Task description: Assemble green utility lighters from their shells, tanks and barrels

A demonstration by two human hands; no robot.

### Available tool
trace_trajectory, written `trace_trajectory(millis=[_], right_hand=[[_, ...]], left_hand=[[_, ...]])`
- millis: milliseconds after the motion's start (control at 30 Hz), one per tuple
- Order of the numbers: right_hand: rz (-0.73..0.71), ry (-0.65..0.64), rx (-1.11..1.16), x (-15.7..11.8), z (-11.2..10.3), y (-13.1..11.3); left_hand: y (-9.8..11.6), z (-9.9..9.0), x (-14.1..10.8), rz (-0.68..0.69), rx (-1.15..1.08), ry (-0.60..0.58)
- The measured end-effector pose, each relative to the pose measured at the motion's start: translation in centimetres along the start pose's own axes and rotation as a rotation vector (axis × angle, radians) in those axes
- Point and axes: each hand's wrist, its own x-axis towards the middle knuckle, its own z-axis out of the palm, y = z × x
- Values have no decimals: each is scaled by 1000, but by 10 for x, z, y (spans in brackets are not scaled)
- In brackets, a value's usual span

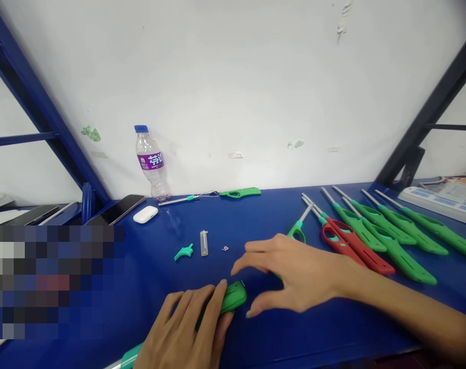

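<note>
My left hand (187,323) is wrapped over a green long-necked lighter (235,296), which lies low on the blue table. The lighter's butt end sticks out past my fingers; most of its handle is hidden under them. To the right of that end hovers my right hand (294,271), thumb and fingers apart, holding nothing. Above the left hand lie a teal trigger (184,252), a small clear fuel tank (204,243) and a tiny metal piece (225,248). Another green lighter (296,230) is partly hidden behind my right hand.
Several green lighters (394,233) and two red lighters (356,243) lie at the right. By the wall are a disassembled green lighter (242,192), a plastic bottle (150,161), a white case (145,214) and a phone (118,209). Blue posts (44,97) rise at the left.
</note>
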Motion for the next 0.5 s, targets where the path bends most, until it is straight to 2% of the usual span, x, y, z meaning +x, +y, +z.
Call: trace_trajectory(millis=[100,233,367,500], right_hand=[[-124,17,-250,-1,15,-1],[-245,64,-446,0,27,-5],[-318,85,-476,-2,33,-9],[-314,102,-497,-5,36,-11]], left_hand=[[1,1,1,30,-12,3],[-1,1,-1,31,-4,-56],[-6,-1,-4,67,-63,-42],[-7,0,-6,68,-75,-58]])
